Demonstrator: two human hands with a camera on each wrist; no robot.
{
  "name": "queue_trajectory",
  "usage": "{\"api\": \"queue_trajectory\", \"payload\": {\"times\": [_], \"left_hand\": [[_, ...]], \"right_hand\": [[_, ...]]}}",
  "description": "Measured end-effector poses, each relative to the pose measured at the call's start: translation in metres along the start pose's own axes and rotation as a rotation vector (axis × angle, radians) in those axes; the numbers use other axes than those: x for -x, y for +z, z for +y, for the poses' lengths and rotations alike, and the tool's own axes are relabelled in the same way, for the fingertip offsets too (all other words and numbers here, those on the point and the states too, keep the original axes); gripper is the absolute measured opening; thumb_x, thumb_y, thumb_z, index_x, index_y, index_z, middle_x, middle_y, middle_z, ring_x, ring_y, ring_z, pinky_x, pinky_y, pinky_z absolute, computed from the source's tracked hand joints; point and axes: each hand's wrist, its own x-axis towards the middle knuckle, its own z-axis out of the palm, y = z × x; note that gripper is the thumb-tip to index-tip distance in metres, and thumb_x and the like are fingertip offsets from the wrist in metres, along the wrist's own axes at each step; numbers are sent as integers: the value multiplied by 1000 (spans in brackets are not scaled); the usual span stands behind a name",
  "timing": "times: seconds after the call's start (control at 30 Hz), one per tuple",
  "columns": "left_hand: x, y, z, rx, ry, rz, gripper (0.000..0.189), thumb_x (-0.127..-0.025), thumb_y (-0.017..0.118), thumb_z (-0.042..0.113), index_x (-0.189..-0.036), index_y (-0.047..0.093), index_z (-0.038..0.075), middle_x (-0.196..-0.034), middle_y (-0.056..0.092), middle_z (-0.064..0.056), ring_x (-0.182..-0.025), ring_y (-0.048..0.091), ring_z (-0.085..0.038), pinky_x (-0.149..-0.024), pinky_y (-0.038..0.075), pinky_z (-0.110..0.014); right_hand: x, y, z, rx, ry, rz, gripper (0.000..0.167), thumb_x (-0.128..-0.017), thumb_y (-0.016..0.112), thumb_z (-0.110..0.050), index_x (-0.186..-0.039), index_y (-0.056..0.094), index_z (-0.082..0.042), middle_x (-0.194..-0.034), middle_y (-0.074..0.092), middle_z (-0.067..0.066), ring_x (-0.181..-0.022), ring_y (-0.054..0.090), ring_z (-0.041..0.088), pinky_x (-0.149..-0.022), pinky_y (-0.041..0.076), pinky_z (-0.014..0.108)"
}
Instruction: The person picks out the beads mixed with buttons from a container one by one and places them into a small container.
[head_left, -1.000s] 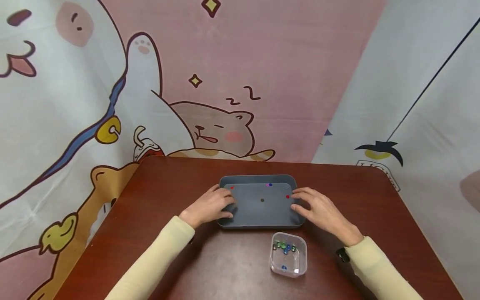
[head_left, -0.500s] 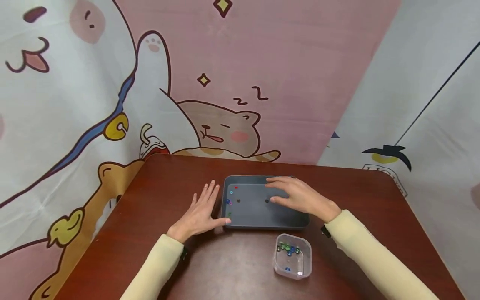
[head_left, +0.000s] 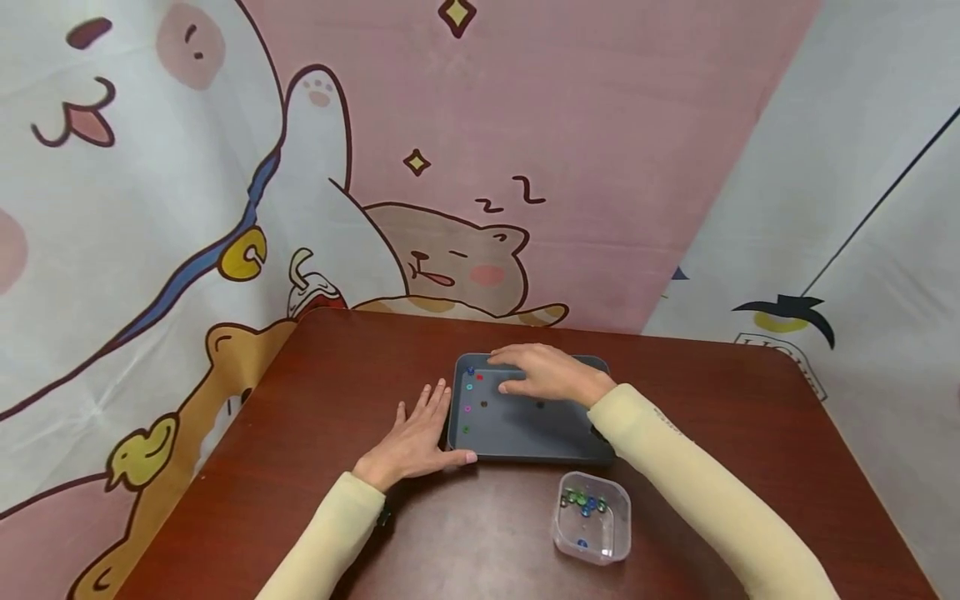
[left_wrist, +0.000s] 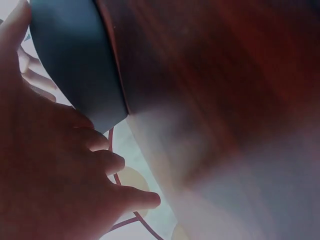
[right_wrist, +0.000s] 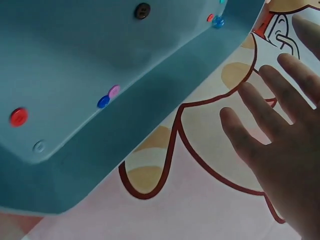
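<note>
A grey rectangular tray (head_left: 517,437) lies on the table with several small buttons in it. Along its left side are a red button (head_left: 480,377), a cyan button (head_left: 469,387), a pink button (head_left: 468,408) and a green button (head_left: 466,429). A blue glass marble (right_wrist: 218,21) sits by the tray wall, at the far left corner in the head view. My left hand (head_left: 405,446), fingers spread, lies beside the tray's left edge, thumb at the near left corner. My right hand (head_left: 553,375) reaches over the tray's far half, fingers extended, holding nothing, and hides part of it.
A clear plastic box (head_left: 617,533) with several green and blue glass marbles (head_left: 585,504) stands in front of the tray on the brown table (head_left: 360,358). Behind the table hangs a cartoon-printed cloth (head_left: 570,167).
My left hand has drawn back from over the tray's left edge and spread out beside it. My right hand has moved left across the tray. The blue marble has shifted to the far left corner.
</note>
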Motion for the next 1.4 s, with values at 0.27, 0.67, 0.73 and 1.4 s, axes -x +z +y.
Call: {"api": "queue_trajectory", "payload": {"times": [0.27,0.67,0.73,1.4], "left_hand": [[-1,2,-1,-8,22,4,120,-86,63,79,-167,10,8,-174,4,-9,-159,5,-37,-117,11,-74],[-3,0,0,-16,44,-8,115,-87,65,76,-167,14,10,-174,6,-4,-159,5,-35,-118,13,-72],[-3,0,0,-24,48,-6,115,-87,64,76,-167,16,9,-174,6,-5,-159,6,-35,-118,15,-72],[-8,-5,1,5,62,-18,118,-83,72,73,-165,20,6,-174,7,-5,-159,8,-33,-119,15,-71]], "right_hand": [[-21,16,5,-28,-9,-32,52,-100,73,-25,-146,59,-7,-151,56,12,-140,52,29,-112,43,49],[-8,23,24,-72,91,-6,46,-99,73,-16,-143,63,-7,-149,57,12,-138,53,31,-111,44,50],[-2,18,27,-77,96,20,45,-99,73,-16,-142,64,-8,-148,58,12,-137,54,31,-110,45,51],[89,-19,47,-98,250,365,39,-101,70,-24,-137,67,-11,-137,66,10,-125,63,31,-103,50,54]]}}
